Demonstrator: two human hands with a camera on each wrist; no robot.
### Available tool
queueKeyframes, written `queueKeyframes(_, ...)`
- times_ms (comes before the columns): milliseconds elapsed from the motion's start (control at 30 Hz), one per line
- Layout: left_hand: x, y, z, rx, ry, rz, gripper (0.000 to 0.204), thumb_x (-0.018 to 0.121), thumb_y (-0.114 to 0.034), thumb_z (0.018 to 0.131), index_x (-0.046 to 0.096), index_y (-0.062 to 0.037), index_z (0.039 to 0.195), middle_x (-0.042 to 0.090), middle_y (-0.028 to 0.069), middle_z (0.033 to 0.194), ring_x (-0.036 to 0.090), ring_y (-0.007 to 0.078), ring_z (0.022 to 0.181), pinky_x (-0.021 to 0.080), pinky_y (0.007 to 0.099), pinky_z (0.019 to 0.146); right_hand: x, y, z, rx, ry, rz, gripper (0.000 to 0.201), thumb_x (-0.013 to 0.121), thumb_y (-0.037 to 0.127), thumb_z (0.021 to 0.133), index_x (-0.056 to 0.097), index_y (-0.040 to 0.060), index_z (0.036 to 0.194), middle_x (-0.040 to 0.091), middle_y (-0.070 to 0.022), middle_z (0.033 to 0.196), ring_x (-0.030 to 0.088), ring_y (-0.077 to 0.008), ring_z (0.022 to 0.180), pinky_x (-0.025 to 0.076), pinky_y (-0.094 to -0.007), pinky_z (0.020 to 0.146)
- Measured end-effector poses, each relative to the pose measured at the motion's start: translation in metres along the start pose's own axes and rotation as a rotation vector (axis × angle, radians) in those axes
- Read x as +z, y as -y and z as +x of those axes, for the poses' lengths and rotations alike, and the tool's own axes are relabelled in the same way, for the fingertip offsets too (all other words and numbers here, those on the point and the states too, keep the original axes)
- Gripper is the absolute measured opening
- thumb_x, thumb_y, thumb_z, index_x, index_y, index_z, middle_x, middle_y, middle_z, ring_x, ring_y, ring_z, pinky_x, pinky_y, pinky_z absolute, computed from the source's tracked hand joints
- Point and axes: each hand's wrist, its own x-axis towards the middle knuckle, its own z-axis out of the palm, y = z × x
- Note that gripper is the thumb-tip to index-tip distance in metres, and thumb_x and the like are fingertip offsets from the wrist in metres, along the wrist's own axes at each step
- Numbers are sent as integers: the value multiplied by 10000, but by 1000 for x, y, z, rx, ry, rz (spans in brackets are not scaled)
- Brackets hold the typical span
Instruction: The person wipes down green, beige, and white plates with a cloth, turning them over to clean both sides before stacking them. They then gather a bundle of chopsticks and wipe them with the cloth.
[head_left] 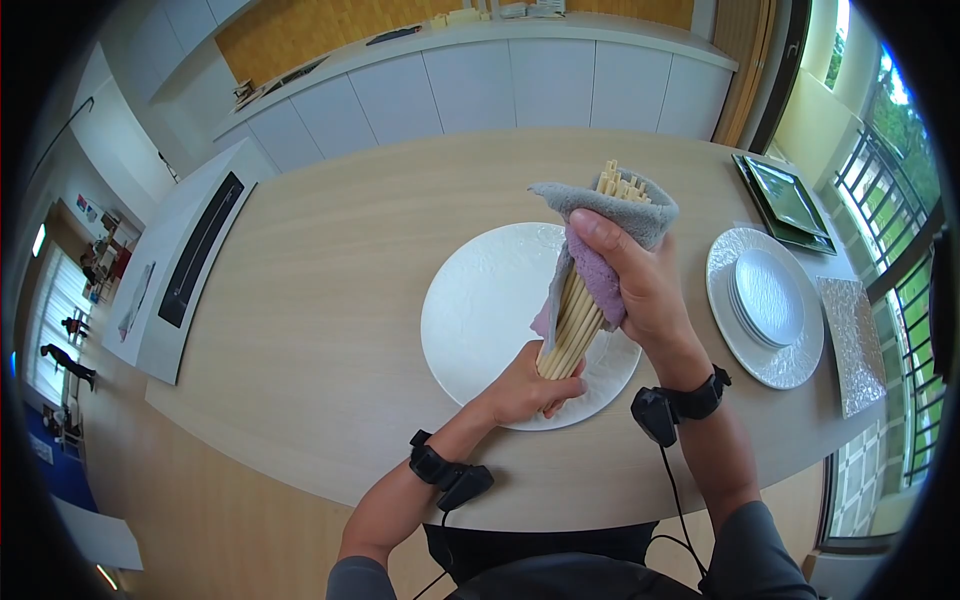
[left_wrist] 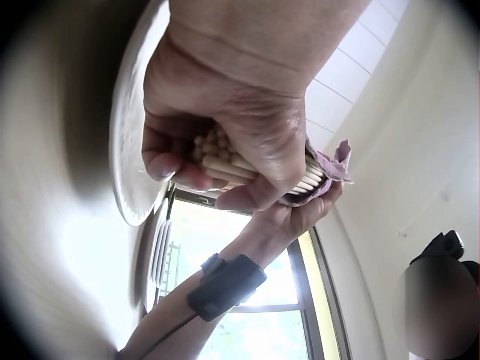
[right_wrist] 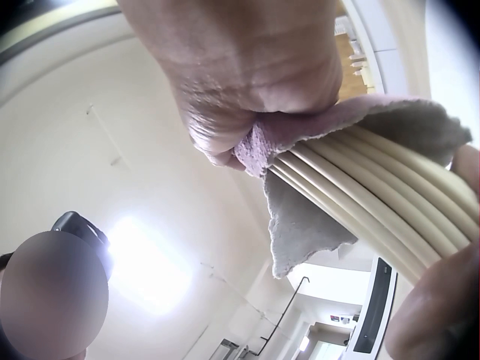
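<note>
A bundle of pale chopsticks (head_left: pixel 577 318) is held tilted above a large white plate (head_left: pixel 480 310). The left hand (head_left: pixel 522 388) grips its lower end; in the left wrist view the fingers of this hand (left_wrist: pixel 232 142) curl round the stick ends (left_wrist: pixel 214 150). Higher up, the right hand (head_left: pixel 650 290) grips the bundle through a cloth (head_left: pixel 640 215), grey on one side and purple on the other. The right wrist view shows the cloth (right_wrist: pixel 300 135) wrapped partly round the sticks (right_wrist: pixel 375 187), under the right hand (right_wrist: pixel 247 82). Stick tips stand out above the cloth.
Right of the big plate, a white oval plate (head_left: pixel 720 260) bears a stack of small white plates (head_left: pixel 770 290). Green square trays (head_left: pixel 790 200) lie behind it, and a silvery textured tray (head_left: pixel 852 345) lies at the table's right edge. A white counter (head_left: pixel 480 50) stands beyond the table.
</note>
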Motion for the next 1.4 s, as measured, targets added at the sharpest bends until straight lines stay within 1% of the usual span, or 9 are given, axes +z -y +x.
queueKeyframes(367,1,3,2,-2,14,41,200,691,-157,905,501,-94,906,502,-13,686,506,89,546,418,258,523,0,-2,-1,4,0,-5,368,764,232,885,621,0,1132,636,-48,968,633,-103,849,549,-254,732)
queueKeyframes(433,2,4,3,17,-32,12,204,709,-148,843,537,-48,886,533,10,658,518,100,493,441,266,485,1,-3,-1,-2,2,-7,368,764,230,885,621,-1,1134,636,-47,968,635,-103,847,551,-254,731)
queueKeyframes(500,1,6,4,13,-30,24,203,708,-147,842,538,-47,888,534,10,662,522,99,497,441,265,487,2,-3,-1,4,-16,49,313,797,195,865,671,10,1083,670,-33,932,632,-94,814,537,-254,713)
queueKeyframes(1067,3,10,6,25,-69,43,204,714,-151,851,556,-32,902,552,10,693,538,96,503,449,261,481,3,-3,-1,-4,-47,21,304,783,213,879,694,-3,1074,670,-36,909,631,-90,791,527,-241,690)
queueKeyframes(1133,9,6,5,34,-215,187,244,726,-256,915,580,-63,938,545,-16,695,530,63,565,438,243,514,4,-4,-1,-16,-61,17,297,781,206,882,697,-4,1075,671,-34,903,631,-89,784,526,-240,686)
queueKeyframes(1167,11,3,5,34,-216,186,244,726,-256,915,580,-63,938,545,-16,695,530,63,565,438,243,514,4,-5,0,-36,-85,10,290,781,202,884,698,-3,1072,671,-32,897,629,-88,777,524,-241,681)
queueKeyframes(1233,12,-1,6,68,-381,294,347,761,-232,884,611,38,1041,657,65,840,609,101,744,509,278,682,3,-7,1,-55,-110,3,284,781,198,885,699,-2,1069,670,-30,891,627,-87,770,522,-241,675)
queueKeyframes(1333,13,-5,6,117,-424,259,387,774,-230,881,610,48,1094,676,79,908,598,103,855,498,288,777,-1,-11,3,-95,-148,10,280,779,197,887,694,-2,1065,668,-29,897,623,-85,770,519,-242,665)
queueKeyframes(1400,9,-3,7,120,-396,281,359,775,-227,880,609,28,1069,661,64,864,593,96,794,497,278,719,-2,-12,3,-94,-142,35,283,777,193,887,683,1,1072,661,-28,899,623,-88,771,519,-247,660)
